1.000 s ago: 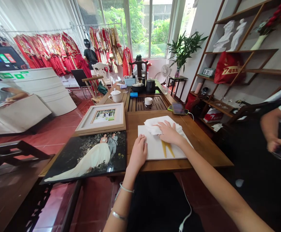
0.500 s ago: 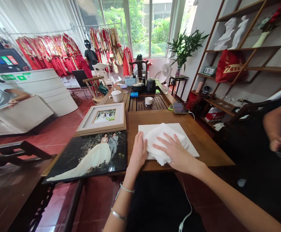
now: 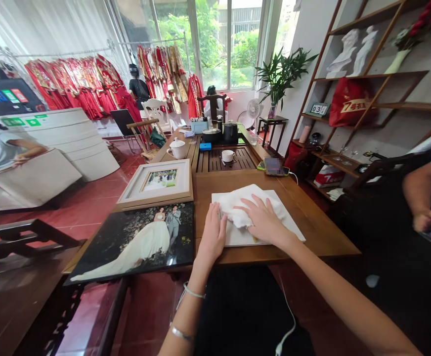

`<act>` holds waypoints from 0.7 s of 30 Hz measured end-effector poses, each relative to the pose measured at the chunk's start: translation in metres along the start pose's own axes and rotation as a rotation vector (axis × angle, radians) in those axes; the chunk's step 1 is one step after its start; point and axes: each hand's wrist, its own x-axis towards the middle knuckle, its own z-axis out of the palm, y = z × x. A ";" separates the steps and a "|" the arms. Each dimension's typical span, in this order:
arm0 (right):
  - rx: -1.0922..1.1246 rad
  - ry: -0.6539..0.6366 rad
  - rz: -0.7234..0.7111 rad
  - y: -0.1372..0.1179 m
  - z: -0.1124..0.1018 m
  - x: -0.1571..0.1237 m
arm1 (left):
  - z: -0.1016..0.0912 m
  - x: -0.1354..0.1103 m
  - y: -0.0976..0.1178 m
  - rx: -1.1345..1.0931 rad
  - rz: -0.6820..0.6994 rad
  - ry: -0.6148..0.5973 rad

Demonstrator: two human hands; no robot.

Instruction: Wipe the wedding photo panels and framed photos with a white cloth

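A white rectangular panel lies flat on the brown table. On top of it is a bunched white cloth. My right hand presses down on this cloth, fingers spread and slightly bent into its folds. Beside the panel's left edge, my left hand rests with fingers stretched forward and the thumb apart, touching that edge. Below the cloth, by my right wrist, shows a small yellowish patch on the panel; most of its surface is covered.
To the left are a large glossy wedding photo, overhanging the table's front edge, and a light wooden picture frame. Farther back stand a lidded white pot, a white cup and phones. A person sits at right.
My right hand has pushed the cloth forward and leftward, uncovering the panel's near part. My left hand stays at the panel's left edge.
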 end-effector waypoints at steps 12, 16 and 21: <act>-0.083 -0.002 -0.223 -0.026 0.004 0.002 | 0.001 -0.002 -0.002 -0.079 -0.010 0.033; -0.054 -0.009 -0.305 -0.021 0.004 -0.033 | 0.001 -0.001 -0.003 -0.076 -0.037 0.062; 0.076 -0.030 -0.342 -0.001 -0.003 -0.071 | -0.001 -0.001 0.001 -0.072 -0.089 0.025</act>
